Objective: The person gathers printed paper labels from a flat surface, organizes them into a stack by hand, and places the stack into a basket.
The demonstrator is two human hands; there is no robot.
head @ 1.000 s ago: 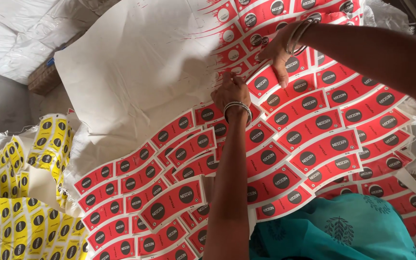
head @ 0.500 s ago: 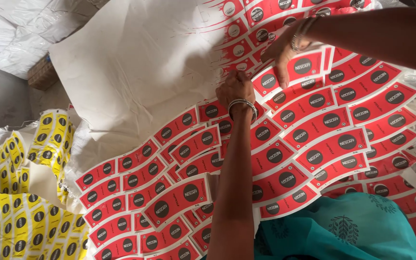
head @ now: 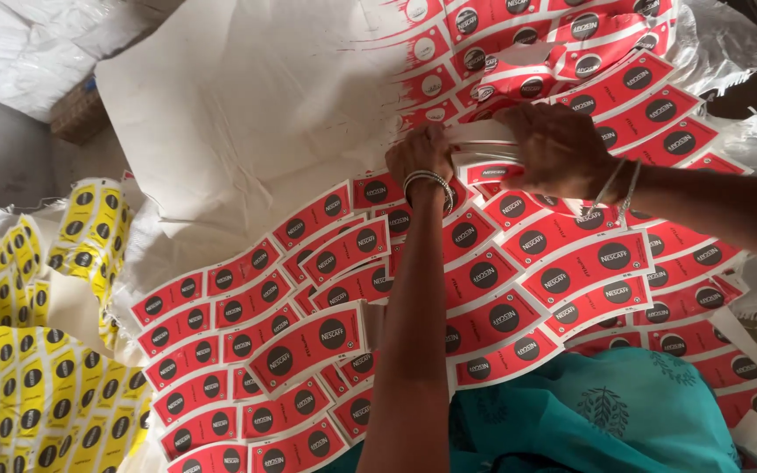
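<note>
My left hand [head: 420,156] and my right hand [head: 554,144] meet over a spread of red die-cut labels [head: 571,273], each with a dark round mark. Between them they grip a small stack of red labels [head: 482,151], seen edge-on as white layers. The left hand holds its left end and the right hand covers its right end from above. Both wrists carry thin metal bangles. The loose red labels overlap in rows on a white woven sheet [head: 247,114].
A heap of yellow labels [head: 37,377] with dark round marks lies at the left. My teal garment [head: 597,412] fills the bottom right. Crumpled white sacking [head: 19,44] and a bare grey floor patch [head: 2,158] are at the upper left.
My right hand has come down from the upper labels and joined my left hand. Both hands now close on a gathered stack of red labels.
</note>
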